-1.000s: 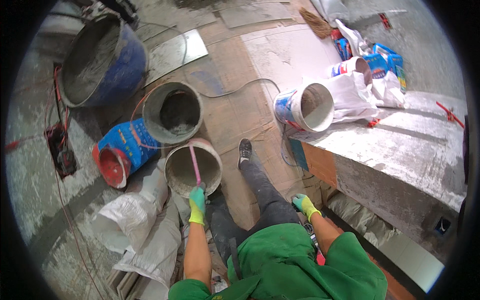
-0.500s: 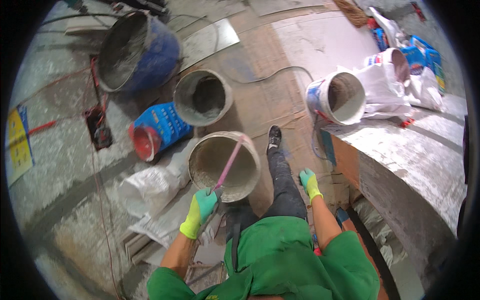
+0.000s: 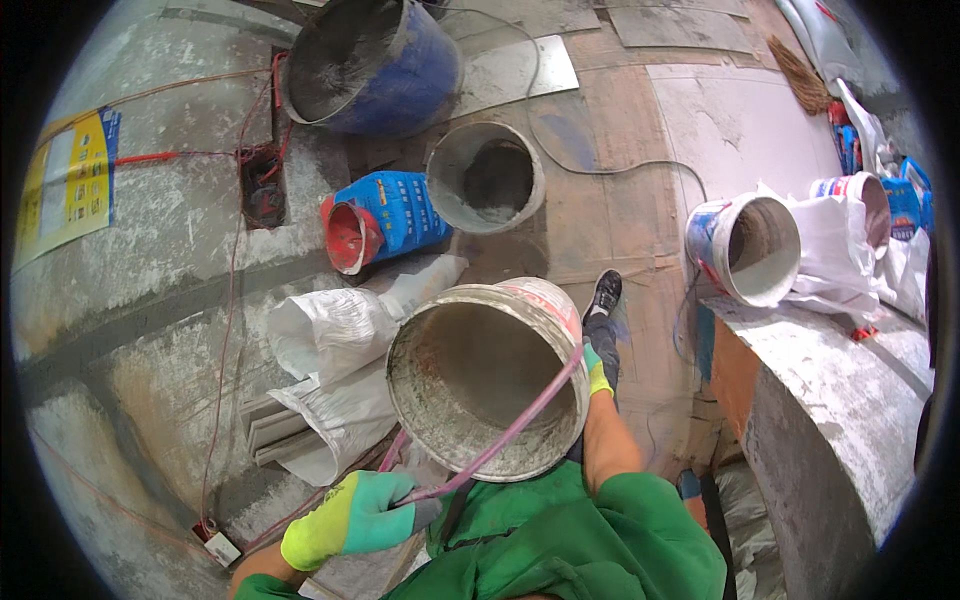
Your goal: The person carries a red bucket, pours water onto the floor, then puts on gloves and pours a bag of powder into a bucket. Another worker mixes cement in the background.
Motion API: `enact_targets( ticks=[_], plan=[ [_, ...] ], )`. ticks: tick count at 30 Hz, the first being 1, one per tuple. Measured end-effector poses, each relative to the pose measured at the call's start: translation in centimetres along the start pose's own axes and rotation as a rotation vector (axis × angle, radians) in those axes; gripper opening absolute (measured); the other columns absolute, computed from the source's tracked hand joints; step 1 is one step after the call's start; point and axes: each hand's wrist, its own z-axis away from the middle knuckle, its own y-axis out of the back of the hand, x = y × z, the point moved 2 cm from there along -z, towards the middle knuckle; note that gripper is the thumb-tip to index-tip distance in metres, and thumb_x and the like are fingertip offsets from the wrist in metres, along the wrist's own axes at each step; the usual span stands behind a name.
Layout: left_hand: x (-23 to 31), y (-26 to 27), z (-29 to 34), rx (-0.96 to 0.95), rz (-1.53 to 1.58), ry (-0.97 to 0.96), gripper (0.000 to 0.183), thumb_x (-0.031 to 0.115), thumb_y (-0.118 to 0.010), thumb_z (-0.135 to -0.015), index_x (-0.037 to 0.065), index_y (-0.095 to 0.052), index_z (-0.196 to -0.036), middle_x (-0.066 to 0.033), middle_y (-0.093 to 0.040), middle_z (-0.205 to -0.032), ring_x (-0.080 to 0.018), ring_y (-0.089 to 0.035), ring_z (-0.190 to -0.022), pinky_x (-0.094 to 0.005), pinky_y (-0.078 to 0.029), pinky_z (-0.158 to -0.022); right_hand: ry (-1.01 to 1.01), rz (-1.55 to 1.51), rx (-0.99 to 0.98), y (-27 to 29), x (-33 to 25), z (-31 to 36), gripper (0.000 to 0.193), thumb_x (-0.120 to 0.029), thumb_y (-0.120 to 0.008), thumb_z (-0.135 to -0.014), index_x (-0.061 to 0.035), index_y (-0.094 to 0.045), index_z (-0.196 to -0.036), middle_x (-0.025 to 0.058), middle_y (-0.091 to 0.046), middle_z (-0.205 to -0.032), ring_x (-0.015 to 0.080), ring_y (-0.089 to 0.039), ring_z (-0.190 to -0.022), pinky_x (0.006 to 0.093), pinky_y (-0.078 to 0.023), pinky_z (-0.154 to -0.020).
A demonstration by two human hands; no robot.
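Observation:
A cement-smeared bucket [image 3: 545, 300] tilts with its mouth toward me, close to my body. Its inside looks greyish, and a pink strap [image 3: 515, 425] runs across its near side to the right rim. My left hand [image 3: 365, 515], in a yellow-and-teal glove, is closed around that strap left of the bucket. At the bucket's right side is my right hand [image 3: 597, 370], gloved alike and pressed to the outer wall near the rim; its fingers are partly hidden. Beyond stands another grey-coated bucket [image 3: 440, 185], dark inside.
A large blue tub [image 3: 415, 85] stands far left, near a blue bag [image 3: 405, 215] with a red bucket-like opening [image 3: 350, 238]. White sacks [image 3: 335, 325] lie left. A white bucket [image 3: 700, 240] stands right, beside a curved ledge [image 3: 830, 380]. A cable [image 3: 600, 170] crosses the floor.
The bucket has come closer to me and tilted toward me. My left hand has moved down with the strap, and my right hand has gone from hanging free to the bucket's side.

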Motion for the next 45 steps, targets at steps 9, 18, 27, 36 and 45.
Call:
enact_targets(
  ticks=[9,18,27,36,45],
  plan=[
    [-0.6,1.3,-5.4,0.225,-0.27,-0.252,0.033,0.032,-0.062,-0.077,0.003,-0.053,-0.063,-0.0164,-0.051,-0.056,-0.0305,-0.05,-0.05,-0.0383,-0.039,-0.049,0.055,-0.068,-0.18,-1.4,3.4,0.3,0.06,-0.058,-0.038,-0.086,-0.015,-0.051,-0.125,0.0077,-0.054,-0.123,0.032,-0.049,-0.107,0.0409,-0.039,-0.094],
    [-1.6,3.5,-13.8,0.412,-0.269,-0.488,0.031,0.033,-0.057,-0.078,0.003,-0.057,-0.073,-0.0214,-0.056,-0.067,-0.0407,-0.055,-0.066,-0.0453,-0.042,-0.055,-0.274,0.036,0.092,-2.2,4.3,1.6,0.074,-0.066,-0.022,-0.085,-0.0154,-0.035,-0.136,0.0127,-0.043,-0.135,0.0369,-0.045,-0.116,0.0567,-0.038,-0.09],
    [-1.9,4.0,-20.4,0.409,-0.241,-0.489,0.036,0.039,-0.056,-0.079,0.003,-0.06,-0.079,-0.0234,-0.058,-0.075,-0.0411,-0.057,-0.072,-0.0462,-0.044,-0.062,-0.219,0.233,0.126,0.3,4.4,1.0,0.068,-0.06,-0.022,-0.087,-0.0122,-0.037,-0.133,0.0128,-0.049,-0.128,0.0352,-0.054,-0.105,0.0506,-0.048,-0.079],
    [-1.7,4.1,-22.5,0.394,-0.236,-0.496,0.035,0.036,-0.054,-0.077,0.003,-0.062,-0.084,-0.0244,-0.059,-0.08,-0.0409,-0.058,-0.076,-0.0462,-0.044,-0.066,-0.234,0.194,0.17,-1.0,3.0,2.6,0.063,-0.055,-0.028,-0.088,-0.0119,-0.037,-0.133,0.0125,-0.049,-0.128,0.0356,-0.056,-0.102,0.0506,-0.05,-0.077],
    [-2.0,4.5,-22.5,0.352,-0.219,-0.447,0.036,0.036,-0.054,-0.077,0.002,-0.062,-0.085,-0.0245,-0.059,-0.082,-0.041,-0.057,-0.078,-0.0455,-0.044,-0.068,-0.197,0.118,0.243,-4.1,0.8,6.1,0.059,-0.052,-0.033,-0.088,-0.0082,-0.045,-0.125,0.0134,-0.054,-0.118,0.0347,-0.058,-0.097,0.0503,-0.052,-0.075]
  ],
)
